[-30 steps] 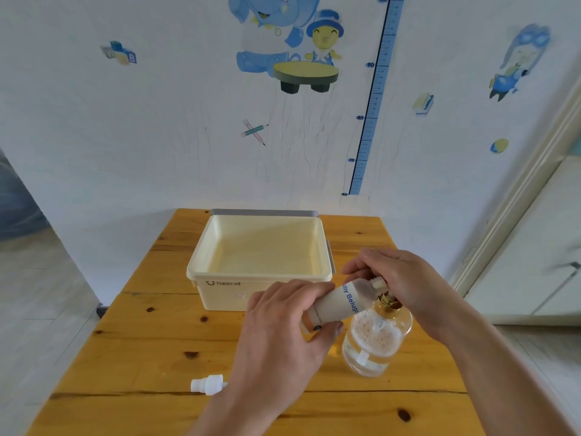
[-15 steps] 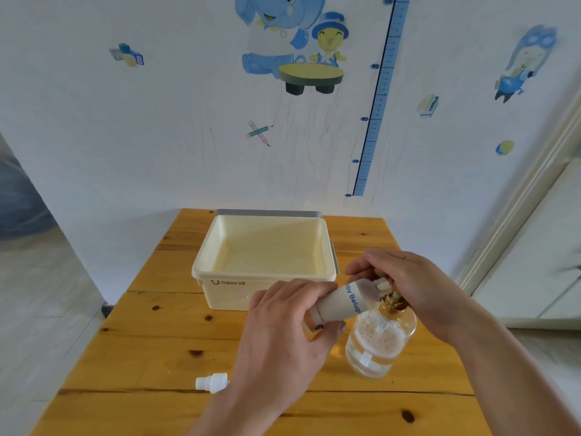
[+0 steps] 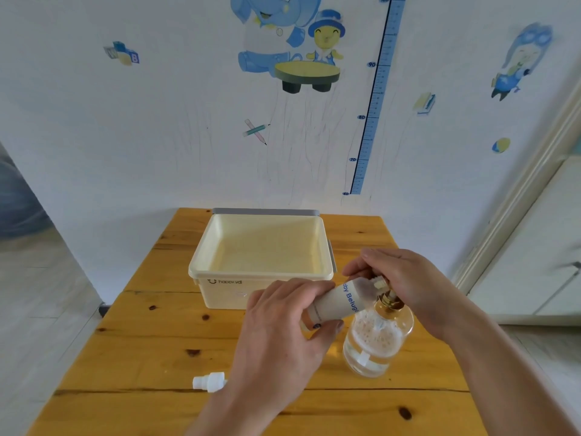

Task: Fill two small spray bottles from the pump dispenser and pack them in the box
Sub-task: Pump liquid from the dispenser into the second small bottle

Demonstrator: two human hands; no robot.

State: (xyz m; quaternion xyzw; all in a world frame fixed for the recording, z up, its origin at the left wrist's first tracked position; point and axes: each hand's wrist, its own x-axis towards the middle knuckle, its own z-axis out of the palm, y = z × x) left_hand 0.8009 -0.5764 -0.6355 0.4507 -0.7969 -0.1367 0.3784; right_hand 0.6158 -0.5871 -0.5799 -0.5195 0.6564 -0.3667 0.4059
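My left hand grips a small white spray bottle with blue lettering, tilted so its open neck meets the pump's nozzle. The clear glass pump dispenser with a gold collar stands on the wooden table, holding foamy liquid. My right hand curls over the pump head, which it hides. The bottle's white spray cap lies loose on the table near my left wrist. A cream plastic box stands open behind the hands, nothing inside it. A second small bottle is not in sight.
The table stands against a white wall with cartoon stickers and a blue height chart. A grey lid lies behind the box. White cabinet doors stand to the right, with floor to the left.
Both hands, the small bottle and the dispenser keep the same pose. The view has shifted slightly as my head moved.
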